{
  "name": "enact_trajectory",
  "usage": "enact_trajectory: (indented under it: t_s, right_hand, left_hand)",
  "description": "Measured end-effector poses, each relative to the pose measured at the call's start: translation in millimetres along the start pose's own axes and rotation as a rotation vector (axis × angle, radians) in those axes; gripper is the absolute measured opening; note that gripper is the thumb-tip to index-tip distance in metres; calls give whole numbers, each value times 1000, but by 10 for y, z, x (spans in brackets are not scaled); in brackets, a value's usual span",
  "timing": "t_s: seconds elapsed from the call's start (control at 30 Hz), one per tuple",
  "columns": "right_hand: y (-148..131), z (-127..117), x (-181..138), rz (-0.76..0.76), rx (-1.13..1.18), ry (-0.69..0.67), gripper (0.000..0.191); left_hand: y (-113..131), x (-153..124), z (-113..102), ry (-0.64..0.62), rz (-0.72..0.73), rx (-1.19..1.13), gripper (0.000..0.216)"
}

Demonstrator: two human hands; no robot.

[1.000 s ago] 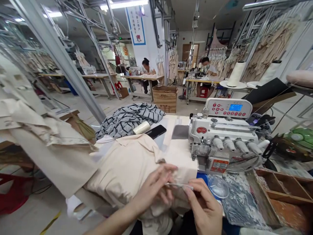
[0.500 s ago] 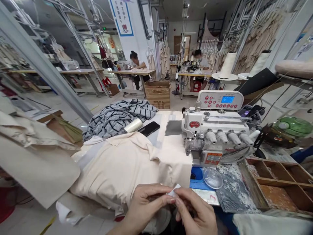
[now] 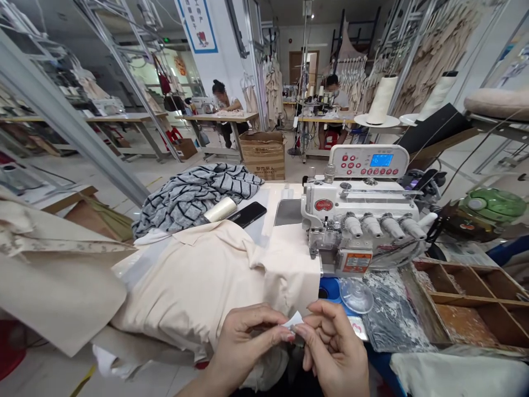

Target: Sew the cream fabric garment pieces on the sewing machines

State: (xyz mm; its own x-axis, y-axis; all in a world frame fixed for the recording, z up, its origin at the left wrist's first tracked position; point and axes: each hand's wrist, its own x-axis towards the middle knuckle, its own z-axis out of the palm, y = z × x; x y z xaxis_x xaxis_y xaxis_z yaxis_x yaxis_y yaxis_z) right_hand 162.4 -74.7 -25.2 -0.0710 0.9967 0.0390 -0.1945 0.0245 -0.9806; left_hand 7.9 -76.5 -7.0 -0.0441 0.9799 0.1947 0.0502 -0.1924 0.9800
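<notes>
In front of my lap, a small white piece (image 3: 295, 320), perhaps a label or slip of paper, is pinched between the thumb and forefinger of my left hand (image 3: 248, 336). My right hand (image 3: 334, 347) meets its right end with the thumb; the forefinger is lifted off and the other fingers are curled behind. Just beyond both hands, beige fabric (image 3: 215, 270) drapes over the table edge. To the right of the fabric stands a white overlock sewing machine (image 3: 363, 209) with a lit blue display.
Behind the beige fabric lie a black phone (image 3: 248, 214), a cream roll (image 3: 221, 210) and a grey striped cloth (image 3: 194, 193). A clear plastic dish (image 3: 356, 296) and a wooden compartment tray (image 3: 450, 298) are on the right. Two people work at far tables.
My right forefinger has lifted away from the small white piece, and more of the piece shows. The view has shifted slightly; my left hand keeps its pinch.
</notes>
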Motion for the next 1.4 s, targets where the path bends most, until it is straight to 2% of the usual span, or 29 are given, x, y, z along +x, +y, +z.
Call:
enact_trajectory:
  t_s: [0.1,0.3,0.43,0.53,0.6,0.7,0.87,1.07,1.3,1.4]
  right_hand:
    - [45,-75,41,8,-9,-33,25]
    - [126,-228,189,-44,-151,-200,20]
    - [113,-252,218,-93,-208,-214,21]
    - [101,-243,233,-61,-182,-209,18]
    - [104,-235,261,-61,-156,-155,18]
    - [125,-246,325,-63,-130,-130,19]
    - [164,-337,422,-94,-154,-240,17]
    - [133,-355,424,-125,-192,-241,15]
    - [99,-195,325,-219,-256,-50,19]
    - [117,-161,330,-247,-279,-16,21]
  left_hand:
    - [-9,4,-6,8,-68,-18,4]
    - [-12,19,4,-28,-223,-60,15]
    - [-72,58,15,50,-333,-41,24]
    - [-81,148,22,26,-333,-68,23]
    - [-54,223,30,-16,-334,-66,21]
    - [-7,315,44,-3,-309,-27,18]
    - [-6,368,61,33,-241,51,11]
    - [-10,361,78,32,-221,58,9]
    - [-28,330,56,-22,-251,71,18]
    - [33,370,34,-90,-214,186,22]
